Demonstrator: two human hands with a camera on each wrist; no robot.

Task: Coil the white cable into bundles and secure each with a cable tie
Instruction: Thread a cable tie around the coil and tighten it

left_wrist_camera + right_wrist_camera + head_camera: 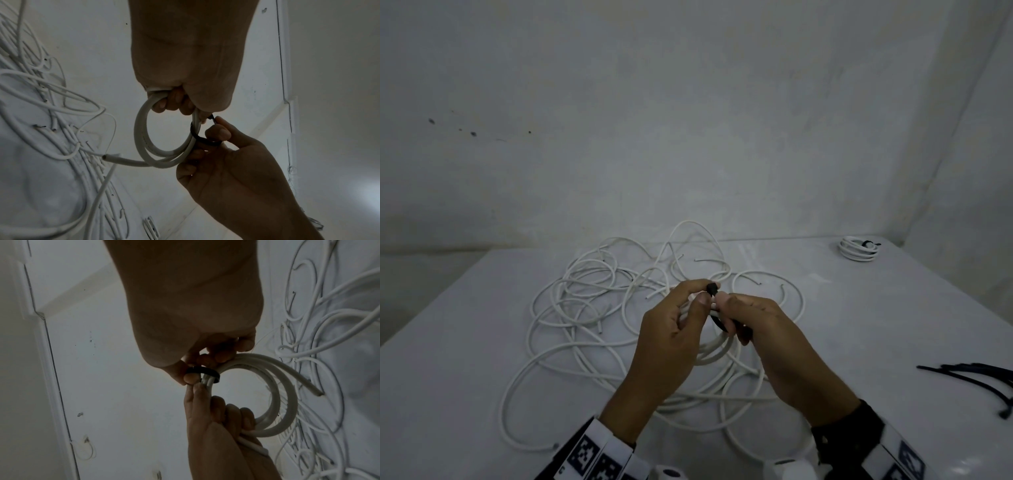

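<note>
The head view is taken from above and behind the hands, facing forward and down over the table point(482, 342) toward the wall point(688, 120). The left wrist view is aimed along the left hand point(191, 56), close up, from the frame's top. The right wrist view is aimed likewise along the right hand point(191, 305). The coil point(144, 138) and tie point(205, 370) are shared by all three.

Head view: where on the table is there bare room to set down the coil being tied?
Bare table lies right of the loose cable tangle, between the finished bundle and the spare ties; the left edge strip is free too. The centre is crowded.
</note>
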